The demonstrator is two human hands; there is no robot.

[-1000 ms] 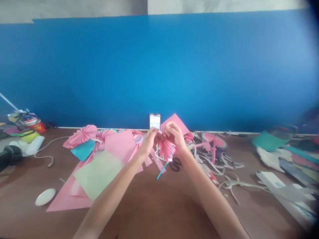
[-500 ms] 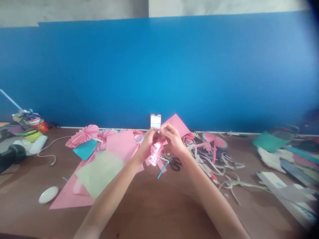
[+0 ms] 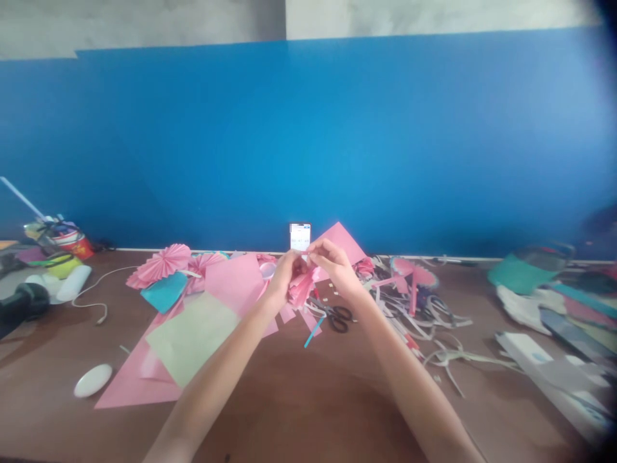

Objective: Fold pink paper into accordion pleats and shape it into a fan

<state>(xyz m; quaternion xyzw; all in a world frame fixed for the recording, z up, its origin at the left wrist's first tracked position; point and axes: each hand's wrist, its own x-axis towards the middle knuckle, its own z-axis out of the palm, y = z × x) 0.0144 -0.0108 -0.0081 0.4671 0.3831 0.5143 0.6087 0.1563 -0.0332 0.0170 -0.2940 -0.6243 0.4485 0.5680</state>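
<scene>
A pleated pink paper piece (image 3: 301, 289) hangs between my two hands above the table. My left hand (image 3: 288, 273) is closed on its left side, fingers bent around the folds. Opposite it, my right hand (image 3: 333, 263) pinches the top edge with thumb and forefinger; the fingertips of both hands nearly meet. Just beyond them a phone (image 3: 300, 236) stands upright with its screen lit. Below the hands lie black-handled scissors (image 3: 340, 319) and a narrow blue strip (image 3: 314, 331). Where exactly the fingers grip the folds is partly hidden.
Pink paper (image 3: 234, 283), a pale green sheet (image 3: 193, 334) and a pleated pink fan (image 3: 166, 262) lie on the left. White paper strips (image 3: 429, 321) tangle on the right. A white oval object (image 3: 93, 381) sits at front left. A blue wall panel (image 3: 308, 141) rises behind the table.
The pleated pink paper has turned and drawn up between my hands, now showing its pink folds rather than a paler, shinier side. Both hands stay in nearly the same place.
</scene>
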